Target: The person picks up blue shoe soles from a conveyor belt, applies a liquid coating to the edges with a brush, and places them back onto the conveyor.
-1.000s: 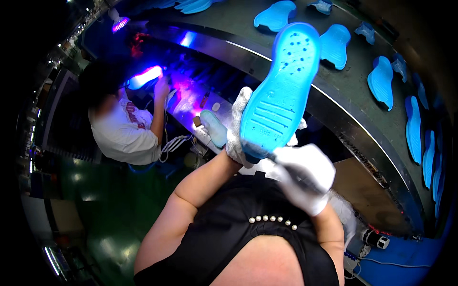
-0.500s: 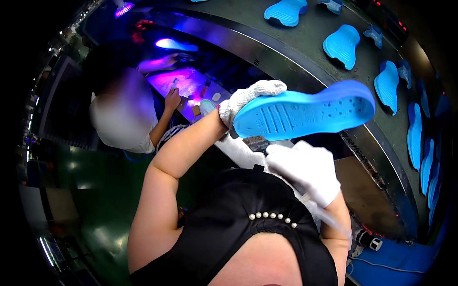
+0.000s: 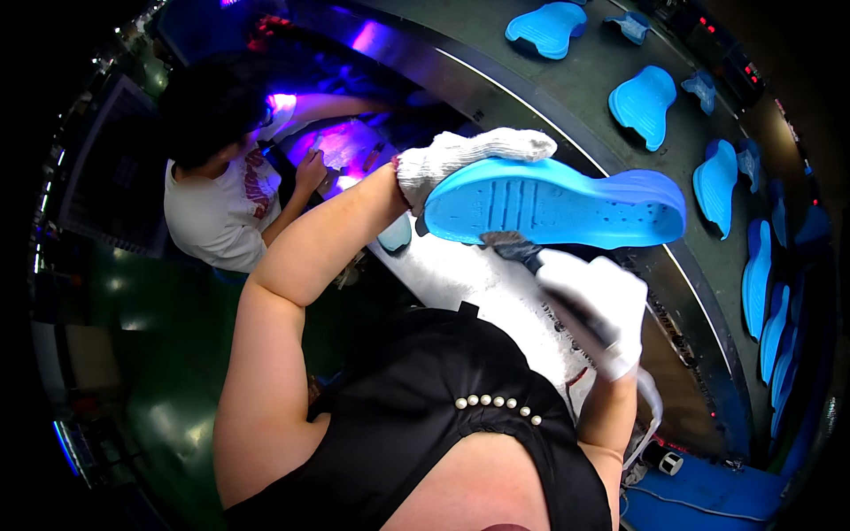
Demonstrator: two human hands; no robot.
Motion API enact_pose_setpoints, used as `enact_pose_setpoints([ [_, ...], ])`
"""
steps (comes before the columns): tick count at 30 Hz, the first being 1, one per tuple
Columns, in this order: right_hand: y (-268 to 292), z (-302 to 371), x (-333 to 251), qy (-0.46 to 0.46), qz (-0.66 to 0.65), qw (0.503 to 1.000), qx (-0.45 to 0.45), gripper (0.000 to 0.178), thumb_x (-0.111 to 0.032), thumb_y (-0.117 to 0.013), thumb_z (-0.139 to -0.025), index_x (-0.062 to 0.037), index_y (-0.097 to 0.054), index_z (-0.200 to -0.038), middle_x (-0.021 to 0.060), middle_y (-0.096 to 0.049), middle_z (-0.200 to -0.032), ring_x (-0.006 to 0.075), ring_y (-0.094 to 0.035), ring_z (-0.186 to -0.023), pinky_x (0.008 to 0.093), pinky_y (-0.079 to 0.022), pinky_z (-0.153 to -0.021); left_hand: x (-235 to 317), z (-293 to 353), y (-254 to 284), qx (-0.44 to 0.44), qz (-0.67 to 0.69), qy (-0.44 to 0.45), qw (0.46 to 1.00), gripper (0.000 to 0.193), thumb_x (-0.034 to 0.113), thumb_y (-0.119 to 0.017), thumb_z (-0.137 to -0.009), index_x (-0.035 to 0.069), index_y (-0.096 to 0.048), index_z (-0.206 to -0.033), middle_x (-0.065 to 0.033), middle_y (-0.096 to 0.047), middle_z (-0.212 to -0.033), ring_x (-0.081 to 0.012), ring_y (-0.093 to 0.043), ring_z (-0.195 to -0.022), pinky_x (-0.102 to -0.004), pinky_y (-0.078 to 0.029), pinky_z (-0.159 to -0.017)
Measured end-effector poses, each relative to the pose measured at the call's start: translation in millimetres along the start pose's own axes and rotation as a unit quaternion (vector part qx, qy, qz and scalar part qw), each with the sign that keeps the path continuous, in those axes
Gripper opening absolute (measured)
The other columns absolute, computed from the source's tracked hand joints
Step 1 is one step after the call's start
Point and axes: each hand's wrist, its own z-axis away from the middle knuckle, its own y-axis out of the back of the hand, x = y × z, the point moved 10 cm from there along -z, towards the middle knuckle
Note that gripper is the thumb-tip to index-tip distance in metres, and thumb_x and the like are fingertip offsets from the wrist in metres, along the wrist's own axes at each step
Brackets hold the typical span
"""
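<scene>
My left hand [image 3: 474,159], in a white knit glove, is closed on the heel-like rounded left end of a blue shoe sole [image 3: 567,208]. The sole lies across the view in the air, its side with grooves and small holes facing me. Below it, my right hand [image 3: 606,296], white-gloved and slightly blurred, grips a dark-handled brush [image 3: 512,246]. The brush's head meets the sole's lower edge, left of its middle. Fingers of the right hand are partly hidden by its own back.
A dark conveyor belt [image 3: 589,102] with a metal rim curves around the far and right sides, carrying several blue soles [image 3: 642,102]. Under my hands is a white work surface [image 3: 469,274]. At left a co-worker [image 3: 217,203] sits under purple light. A pale cable crosses the blue surface [image 3: 708,491] at lower right.
The brush has moved up and to the right against the sole's lower edge. The sole has tipped, its right end lower. The co-worker's arm has shifted, and the soles on the belt appear lower.
</scene>
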Motion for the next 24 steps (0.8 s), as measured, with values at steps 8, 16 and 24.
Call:
enact_pose_setpoints([
  [8, 13, -3, 5, -0.023, 0.009, 0.999, 0.047, 0.036, -0.008, -0.074, -0.060, -0.0157, -0.073, -0.095, 0.0074, -0.073, -0.095, 0.0182, -0.059, -0.057, 0.0285, -0.048, -0.052, 14, 0, 6, 0.008, -0.026, 0.016, 1.000, 0.056, 0.037, -0.061, -0.091, 0.009, -0.047, -0.138, -0.0101, -0.051, -0.135, -0.0211, -0.052, -0.122, -0.0344, -0.041, -0.105],
  [16, 22, 1, 4, -0.002, 0.070, 0.997, 0.040, 0.037, -0.007, -0.077, -0.055, -0.0110, -0.074, -0.091, 0.0095, -0.073, -0.090, 0.0198, -0.059, -0.057, 0.0279, -0.046, -0.052, 17, 4, 17, 0.005, 0.039, 0.012, 0.999, 0.065, 0.047, -0.055, -0.090, 0.006, -0.043, -0.140, -0.0149, -0.053, -0.132, -0.0273, -0.054, -0.117, -0.0401, -0.044, -0.100],
  [24, 14, -4, 32, -0.152, -0.100, 0.957, 0.225, 0.026, 0.007, -0.075, -0.071, -0.0022, -0.070, -0.095, 0.0136, -0.071, -0.097, 0.0235, -0.065, -0.078, 0.0330, -0.052, -0.072, -15, 4, -29, -0.099, 0.334, -0.002, 0.937, 0.076, 0.057, -0.049, -0.089, 0.004, -0.038, -0.142, -0.0197, -0.055, -0.129, -0.0335, -0.056, -0.112, -0.0457, -0.048, -0.095],
])
